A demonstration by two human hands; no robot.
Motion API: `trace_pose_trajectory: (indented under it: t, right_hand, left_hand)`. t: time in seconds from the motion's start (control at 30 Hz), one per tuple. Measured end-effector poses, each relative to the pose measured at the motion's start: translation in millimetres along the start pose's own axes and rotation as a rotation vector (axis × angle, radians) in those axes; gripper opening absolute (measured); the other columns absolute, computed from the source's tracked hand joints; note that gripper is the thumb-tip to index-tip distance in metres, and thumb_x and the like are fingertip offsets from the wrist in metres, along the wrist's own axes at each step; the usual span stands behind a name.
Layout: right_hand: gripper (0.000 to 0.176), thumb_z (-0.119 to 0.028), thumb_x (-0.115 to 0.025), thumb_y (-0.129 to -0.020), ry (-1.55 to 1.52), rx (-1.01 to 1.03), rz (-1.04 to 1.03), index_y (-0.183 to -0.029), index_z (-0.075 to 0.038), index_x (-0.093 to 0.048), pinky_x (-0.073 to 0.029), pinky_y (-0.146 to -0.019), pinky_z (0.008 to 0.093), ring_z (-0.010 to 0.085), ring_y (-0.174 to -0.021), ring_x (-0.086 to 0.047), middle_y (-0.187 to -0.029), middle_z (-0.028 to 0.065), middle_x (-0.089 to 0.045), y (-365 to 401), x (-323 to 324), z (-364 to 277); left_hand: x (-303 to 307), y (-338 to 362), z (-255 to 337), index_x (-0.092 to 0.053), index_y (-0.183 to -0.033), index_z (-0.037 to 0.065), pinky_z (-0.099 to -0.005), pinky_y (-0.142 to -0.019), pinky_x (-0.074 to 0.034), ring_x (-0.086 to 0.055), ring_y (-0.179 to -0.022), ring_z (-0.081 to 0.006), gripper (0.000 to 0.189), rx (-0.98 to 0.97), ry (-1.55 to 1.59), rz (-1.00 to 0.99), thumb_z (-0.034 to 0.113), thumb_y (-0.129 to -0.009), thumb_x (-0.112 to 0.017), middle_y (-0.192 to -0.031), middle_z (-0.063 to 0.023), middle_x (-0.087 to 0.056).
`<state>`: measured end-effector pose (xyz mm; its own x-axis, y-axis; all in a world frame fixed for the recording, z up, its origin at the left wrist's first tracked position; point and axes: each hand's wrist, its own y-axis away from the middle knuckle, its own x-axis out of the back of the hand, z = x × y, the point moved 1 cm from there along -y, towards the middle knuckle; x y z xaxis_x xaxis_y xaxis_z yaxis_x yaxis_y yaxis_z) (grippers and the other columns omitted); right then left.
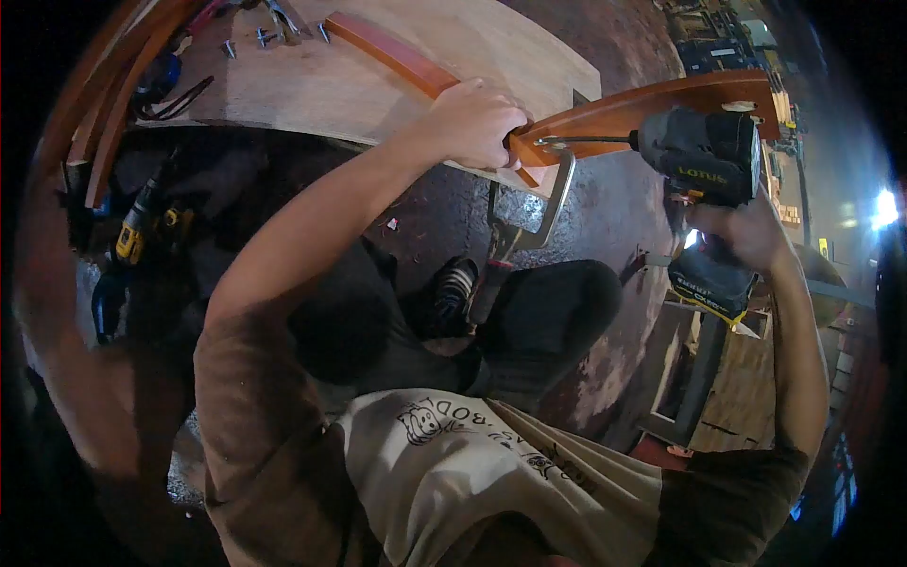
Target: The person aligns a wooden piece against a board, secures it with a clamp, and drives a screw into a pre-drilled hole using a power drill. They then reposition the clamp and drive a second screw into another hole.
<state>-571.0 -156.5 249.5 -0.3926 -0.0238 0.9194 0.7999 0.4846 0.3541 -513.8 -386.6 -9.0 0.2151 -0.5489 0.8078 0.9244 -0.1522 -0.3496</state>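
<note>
My left hand [477, 123] is wrapped round the end of a reddish-brown wooden bar [392, 64], where it meets a curved wooden piece [661, 102] of the same colour. In my right hand [742, 227] is a cordless impact driver [704, 156], held by its grip above the battery. Its long bit [590, 140] points left, with the tip right at the joint beside my left fingers. A locking C-clamp [564, 198] hangs at the edge of the pale plywood board [283, 85], close under the joint.
Several bolts [263, 38] and a pair of pliers [282, 17] lie on the board's far left. More curved wooden pieces [113, 104] stand at left. Below them are a yellow drill [132, 234] and another person's bare limb [57, 331]. Wooden parts [737, 397] lie at right.
</note>
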Motion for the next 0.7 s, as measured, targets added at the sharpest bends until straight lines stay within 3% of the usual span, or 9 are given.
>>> trace_pose_trajectory:
  t: [0.37, 0.47, 0.7]
  right_hand:
    - [0.049, -0.013, -0.079, -0.072, -0.022, -0.007, 0.011, -0.118, -0.004, -0.066, -0.055, -0.079, 0.0345, 0.0181, -0.085, -0.065, -0.101, 0.0073, -0.07, -4, -1, 21]
    - [0.049, -0.014, -0.079, -0.072, -0.006, 0.022, 0.018, -0.119, -0.004, -0.066, -0.054, -0.08, 0.0342, 0.0179, -0.087, -0.065, -0.102, 0.0073, -0.07, -2, 0, 16]
    - [0.048, -0.012, -0.079, -0.073, -0.011, -0.019, 0.002, -0.118, -0.003, -0.066, -0.054, -0.081, 0.034, 0.0168, -0.088, -0.064, -0.102, 0.0067, -0.07, -4, -1, 20]
  left_hand:
    - [-9, -3, -6, -0.078, -0.106, 0.008, -0.0457, -0.097, -0.051, -0.071, -0.103, -0.0327, 0.04, 0.002, -0.042, 0.005, 0.033, -0.075, -0.079, -0.105, -0.0147, -0.076]
    - [-12, -4, -9, -0.078, -0.106, 0.009, -0.0454, -0.098, -0.051, -0.071, -0.103, -0.0331, 0.039, -0.05, -0.022, 0.111, 0.033, -0.075, -0.079, -0.107, -0.0138, -0.076]
    - [-1, -2, -3, -0.078, -0.108, 0.009, -0.0455, -0.099, -0.051, -0.07, -0.104, -0.033, 0.042, 0.022, -0.006, -0.007, 0.035, -0.074, -0.081, -0.108, -0.0131, -0.076]
